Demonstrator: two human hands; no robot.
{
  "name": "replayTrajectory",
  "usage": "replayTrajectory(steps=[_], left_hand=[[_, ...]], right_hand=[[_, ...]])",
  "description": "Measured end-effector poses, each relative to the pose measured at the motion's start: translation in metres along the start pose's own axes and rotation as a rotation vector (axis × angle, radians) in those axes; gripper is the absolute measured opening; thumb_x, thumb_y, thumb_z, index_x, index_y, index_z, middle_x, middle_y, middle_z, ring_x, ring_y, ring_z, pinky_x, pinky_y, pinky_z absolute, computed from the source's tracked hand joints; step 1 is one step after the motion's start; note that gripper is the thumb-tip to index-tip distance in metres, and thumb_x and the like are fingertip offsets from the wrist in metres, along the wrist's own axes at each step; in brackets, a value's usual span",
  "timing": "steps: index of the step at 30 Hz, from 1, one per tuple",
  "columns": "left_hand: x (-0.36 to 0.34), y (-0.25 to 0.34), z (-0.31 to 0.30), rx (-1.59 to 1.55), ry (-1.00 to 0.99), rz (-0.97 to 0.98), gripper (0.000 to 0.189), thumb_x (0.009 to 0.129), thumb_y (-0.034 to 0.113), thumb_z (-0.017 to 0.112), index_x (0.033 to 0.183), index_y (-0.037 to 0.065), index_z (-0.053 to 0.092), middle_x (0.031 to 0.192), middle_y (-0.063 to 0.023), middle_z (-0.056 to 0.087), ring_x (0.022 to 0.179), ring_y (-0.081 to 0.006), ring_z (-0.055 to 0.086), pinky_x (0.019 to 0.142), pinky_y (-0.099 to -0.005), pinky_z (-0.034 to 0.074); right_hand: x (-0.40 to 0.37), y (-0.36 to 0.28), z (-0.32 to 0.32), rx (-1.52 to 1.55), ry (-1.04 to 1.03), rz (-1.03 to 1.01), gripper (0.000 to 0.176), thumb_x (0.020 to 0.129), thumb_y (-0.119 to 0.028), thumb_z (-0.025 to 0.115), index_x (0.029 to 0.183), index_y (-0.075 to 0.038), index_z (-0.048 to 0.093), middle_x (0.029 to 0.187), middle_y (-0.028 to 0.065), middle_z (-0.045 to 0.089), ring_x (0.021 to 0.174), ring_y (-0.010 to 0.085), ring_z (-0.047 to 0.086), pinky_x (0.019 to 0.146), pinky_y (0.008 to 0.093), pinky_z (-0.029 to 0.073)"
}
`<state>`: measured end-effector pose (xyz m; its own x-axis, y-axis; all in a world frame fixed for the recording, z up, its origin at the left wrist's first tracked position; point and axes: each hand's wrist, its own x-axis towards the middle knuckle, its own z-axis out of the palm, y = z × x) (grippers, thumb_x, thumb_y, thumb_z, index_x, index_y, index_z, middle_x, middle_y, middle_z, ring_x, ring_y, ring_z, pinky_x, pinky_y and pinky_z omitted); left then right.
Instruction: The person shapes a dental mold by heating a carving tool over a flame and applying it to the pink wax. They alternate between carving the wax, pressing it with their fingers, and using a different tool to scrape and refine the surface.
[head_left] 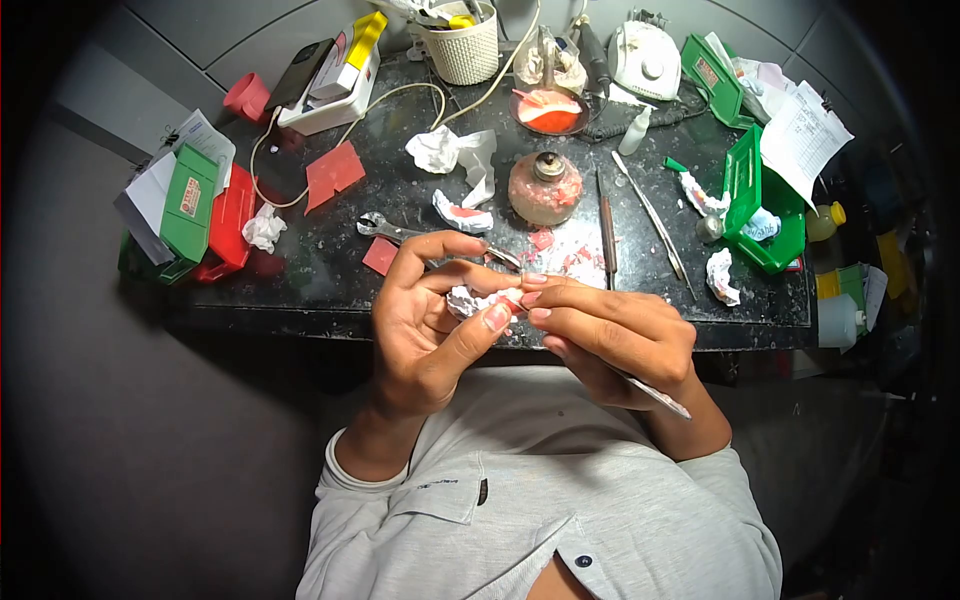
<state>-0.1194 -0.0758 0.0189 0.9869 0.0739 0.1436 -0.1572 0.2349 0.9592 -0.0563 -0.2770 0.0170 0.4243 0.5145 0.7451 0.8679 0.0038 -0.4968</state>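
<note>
Between thumb and fingers, my left hand point(430, 325) holds a small white cast point(468, 300) with pink wax on its right side. My right hand point(625, 335) meets it there, its fingertips at the wax. A thin metal tool point(655, 394) is gripped in my right hand, its flat end sticking out below the palm; its other end is mostly hidden by the fingers. Both hands are in front of the black table's point(340, 312) near edge. Beyond them stands a pink-stained glass burner point(545, 190), and another white cast piece point(462, 214) lies behind my left hand.
Pink wax sheets point(334, 176) and a wrench point(385, 229) lie at the left. Right of the burner are a brown-handled tool point(608, 230) and a long thin tool point(655, 222). Green boxes point(765, 215) stand at the right, a red box point(232, 222) at the left.
</note>
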Motion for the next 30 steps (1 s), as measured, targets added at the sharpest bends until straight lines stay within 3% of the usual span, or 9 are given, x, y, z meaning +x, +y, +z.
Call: replayTrajectory(steps=[12,14,15,25,28,30], left_hand=[[0.001,-0.003,-0.005,-0.021,-0.010,-0.033,0.053,0.085,-0.001,0.064,0.133,-0.008,0.041,0.105,-0.0271,0.072,0.099,-0.0231,0.072,0.095,-0.0327,0.055],[0.002,-0.007,-0.011,-0.101,-0.102,0.002,0.050,0.093,-0.007,0.063,0.136,-0.005,0.038,0.108,-0.0219,0.071,0.100,-0.0154,0.070,0.084,-0.0241,0.057],[0.002,-0.007,-0.010,-0.101,-0.103,0.001,0.050,0.093,-0.007,0.063,0.136,-0.005,0.038,0.108,-0.0219,0.071,0.100,-0.0154,0.070,0.084,-0.0241,0.057],[-0.001,-0.014,-0.002,0.101,-0.089,0.162,0.055,0.092,-0.008,0.065,0.139,-0.005,0.037,0.112,-0.0229,0.069,0.105,-0.0197,0.071,0.089,-0.0270,0.057],[-0.001,-0.015,-0.005,0.111,-0.096,0.189,0.055,0.092,-0.008,0.064,0.139,-0.005,0.036,0.114,-0.0238,0.069,0.108,-0.0225,0.071,0.093,-0.0291,0.056],[0.000,-0.015,-0.005,0.107,-0.107,0.203,0.055,0.092,-0.008,0.063,0.139,-0.005,0.036,0.115,-0.0241,0.069,0.110,-0.0238,0.070,0.095,-0.0303,0.055]], right_hand=[[0.001,-0.001,0.000,0.020,0.011,0.014,0.019,0.086,0.006,0.074,0.104,0.005,0.073,0.101,0.0205,0.076,0.097,0.0330,0.077,0.076,0.0366,0.064],[0.001,0.000,0.001,0.021,0.018,0.012,0.018,0.086,0.006,0.074,0.104,0.005,0.073,0.101,0.0206,0.076,0.097,0.0329,0.077,0.076,0.0365,0.064],[0.001,0.000,0.001,0.022,0.024,0.010,0.018,0.086,0.006,0.074,0.104,0.005,0.073,0.101,0.0207,0.076,0.096,0.0328,0.077,0.076,0.0363,0.064],[0.000,0.002,0.003,-0.046,0.064,0.066,0.016,0.087,0.006,0.075,0.103,0.006,0.071,0.103,0.0185,0.075,0.092,0.0292,0.077,0.081,0.0344,0.062],[-0.004,0.006,0.000,-0.101,0.086,0.115,0.016,0.091,0.003,0.072,0.107,0.006,0.070,0.107,0.0187,0.075,0.096,0.0311,0.077,0.085,0.0353,0.060],[-0.010,0.013,0.003,0.059,0.158,0.166,0.020,0.095,-0.002,0.070,0.112,0.007,0.069,0.113,0.0228,0.074,0.103,0.0334,0.075,0.089,0.0371,0.059]])
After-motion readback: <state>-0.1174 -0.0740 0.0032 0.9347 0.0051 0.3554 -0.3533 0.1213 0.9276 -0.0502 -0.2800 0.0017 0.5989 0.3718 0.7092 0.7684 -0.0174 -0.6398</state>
